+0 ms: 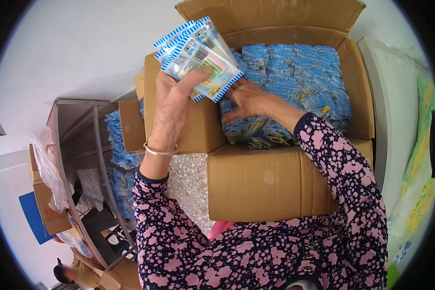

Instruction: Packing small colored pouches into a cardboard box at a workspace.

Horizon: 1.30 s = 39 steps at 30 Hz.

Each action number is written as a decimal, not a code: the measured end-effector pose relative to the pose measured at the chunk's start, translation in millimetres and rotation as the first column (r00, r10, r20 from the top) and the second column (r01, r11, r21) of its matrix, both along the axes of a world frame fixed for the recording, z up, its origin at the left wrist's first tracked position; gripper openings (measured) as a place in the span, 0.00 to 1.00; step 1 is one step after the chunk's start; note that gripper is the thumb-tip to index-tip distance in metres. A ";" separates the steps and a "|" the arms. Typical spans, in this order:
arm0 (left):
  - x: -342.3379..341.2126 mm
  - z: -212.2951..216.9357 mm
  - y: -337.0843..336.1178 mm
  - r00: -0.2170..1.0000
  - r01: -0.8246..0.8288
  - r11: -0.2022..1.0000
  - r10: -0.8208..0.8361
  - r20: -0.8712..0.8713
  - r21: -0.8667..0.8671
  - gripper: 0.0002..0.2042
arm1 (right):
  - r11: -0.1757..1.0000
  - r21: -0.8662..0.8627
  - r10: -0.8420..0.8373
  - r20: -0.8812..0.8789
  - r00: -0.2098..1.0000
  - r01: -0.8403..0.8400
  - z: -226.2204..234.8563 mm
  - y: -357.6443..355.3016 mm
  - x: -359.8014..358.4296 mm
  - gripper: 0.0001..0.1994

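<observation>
My left hand (175,104) is raised over the left flap of an open cardboard box (270,183) and grips a fanned stack of flat packets (198,55) with blue-and-white striped edges. My right hand (249,100) reaches down into the box, its fingers resting on the packed packets (299,77) that fill it in rows. A thin bracelet circles my left wrist. Both forearms wear dark sleeves with pink flowers.
A grey metal shelf rack (99,183) stands at the left with more blue packets (117,140) on it. Smaller cardboard boxes (46,203) and a clear plastic bag (48,169) lie beside it. A white surface (396,111) runs along the right, with colourful printed material (420,159) at its edge.
</observation>
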<state>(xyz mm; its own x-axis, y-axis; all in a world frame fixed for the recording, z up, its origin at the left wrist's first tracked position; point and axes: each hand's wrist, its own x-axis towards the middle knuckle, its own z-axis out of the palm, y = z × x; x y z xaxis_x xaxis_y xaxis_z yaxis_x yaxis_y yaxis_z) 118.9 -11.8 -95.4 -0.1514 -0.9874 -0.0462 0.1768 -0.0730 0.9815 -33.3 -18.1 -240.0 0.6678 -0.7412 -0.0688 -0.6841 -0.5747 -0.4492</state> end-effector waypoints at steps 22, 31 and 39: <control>-22.8 -111.8 -4.7 0.641 0.169 0.976 -0.003 0.767 -0.138 0.29 | 0.956 -0.061 0.283 -0.072 0.956 -0.287 4.3 61.7 -14.6 0.08; -32.6 -155.3 -12.2 0.546 -0.080 0.967 -0.160 0.822 0.241 0.47 | 0.951 0.161 0.288 -0.142 0.947 -0.265 38.2 52.2 -43.1 0.12; 123.3 -211.8 -115.0 0.444 0.227 0.967 0.002 0.896 -0.115 0.48 | 0.941 -0.279 0.272 0.296 0.915 -0.189 95.8 31.8 -128.7 0.19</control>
